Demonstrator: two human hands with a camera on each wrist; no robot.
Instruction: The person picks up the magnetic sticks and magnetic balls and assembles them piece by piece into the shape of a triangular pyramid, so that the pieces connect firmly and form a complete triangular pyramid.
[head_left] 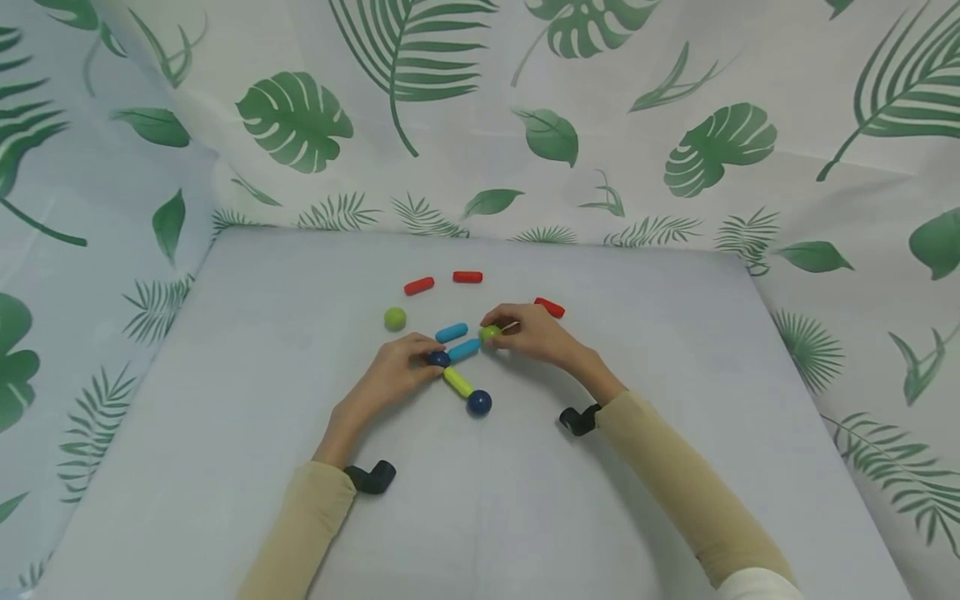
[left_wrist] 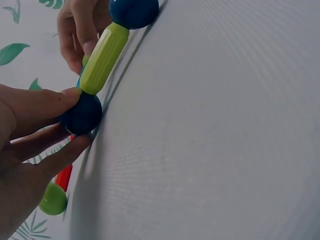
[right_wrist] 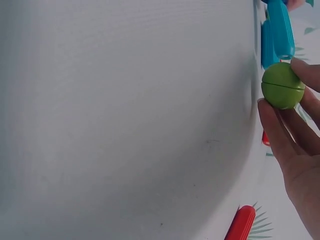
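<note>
My left hand (head_left: 397,367) pinches a dark blue ball (left_wrist: 82,114) between thumb and fingers. From that ball a yellow-green rod (left_wrist: 105,57) runs to a second dark blue ball (head_left: 479,403). A light blue rod (head_left: 464,349) also extends from the pinched ball toward my right hand (head_left: 536,333). Thumb and fingers of the right hand hold a green ball (right_wrist: 283,85) close to the free end of this rod. Just behind lies another light blue rod (head_left: 452,332), apart from the joined pieces in the head view.
Two red rods (head_left: 419,286) lie farther back on the white table (head_left: 225,417), with a third red rod (head_left: 550,307) beyond the right hand. A loose green ball (head_left: 394,318) sits at the left. Leaf-patterned cloth (head_left: 450,125) hangs behind and at the sides.
</note>
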